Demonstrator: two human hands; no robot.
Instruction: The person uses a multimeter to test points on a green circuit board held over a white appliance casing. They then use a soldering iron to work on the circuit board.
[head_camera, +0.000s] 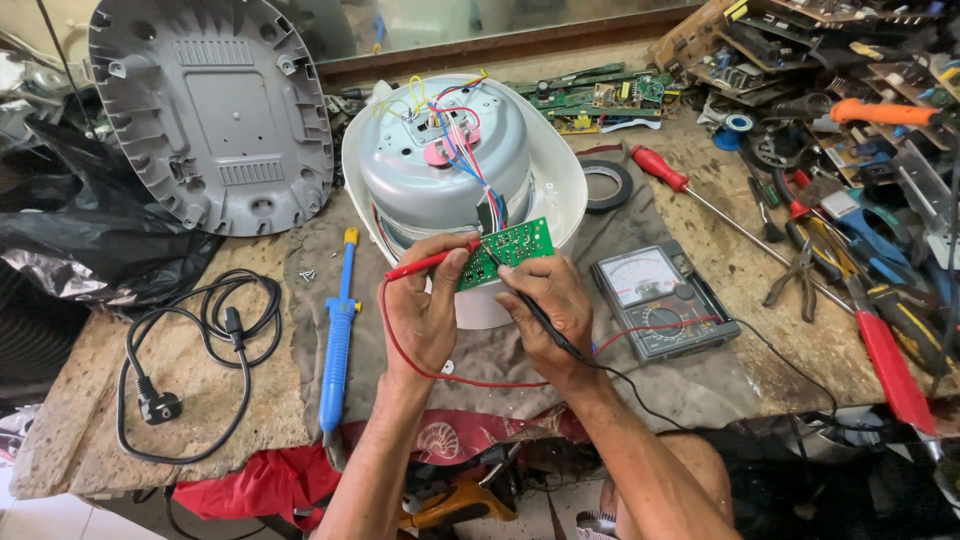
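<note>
My left hand (425, 310) grips a red test probe (428, 262) whose tip touches a small green circuit board (508, 250). My right hand (548, 305) holds a black test probe (540, 318) against the same board. The board hangs by coloured wires (462, 140) from an upturned white rice cooker (465, 170) with a silver inner shell. Red and black leads run to an analog multimeter (662, 302) lying just right of my right hand.
A grey cooker base plate (210, 110) leans at the back left. A blue soldering iron (338, 340) and a black power cord (190, 350) lie left. Black tape roll (607, 185), red-handled screwdriver (690, 195), pliers and circuit boards (600, 100) crowd the right side.
</note>
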